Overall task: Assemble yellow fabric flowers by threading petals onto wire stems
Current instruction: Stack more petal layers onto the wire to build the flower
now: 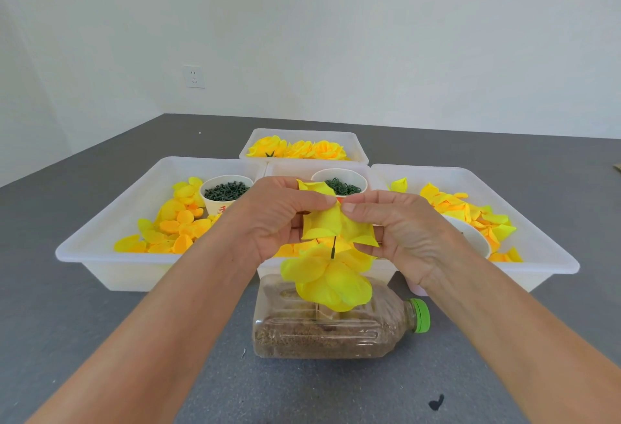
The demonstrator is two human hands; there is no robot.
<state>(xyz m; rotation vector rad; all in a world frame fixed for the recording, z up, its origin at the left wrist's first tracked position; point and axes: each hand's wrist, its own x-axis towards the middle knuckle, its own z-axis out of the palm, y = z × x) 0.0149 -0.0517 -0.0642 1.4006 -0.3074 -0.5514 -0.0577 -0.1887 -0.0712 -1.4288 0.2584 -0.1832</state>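
Observation:
A yellow fabric petal piece (331, 223) is held flat between both hands just above the tip of a thin dark wire stem (333, 248). My left hand (279, 218) pinches its left edge and my right hand (400, 232) pinches its right edge, thumbs nearly meeting over the middle. Below it, several yellow petal layers (331, 280) sit stacked on the stem. The stem stands in a clear plastic bottle (322, 329) lying on its side, part filled with brown grains, green cap to the right.
White trays hold loose yellow petals at left (100, 257) and right (551, 255). A far tray (304, 134) holds finished yellow flowers. Two paper cups of dark green parts (226, 190) (341, 183) stand behind my hands. The grey tabletop has a dark mark (436, 401) near the front.

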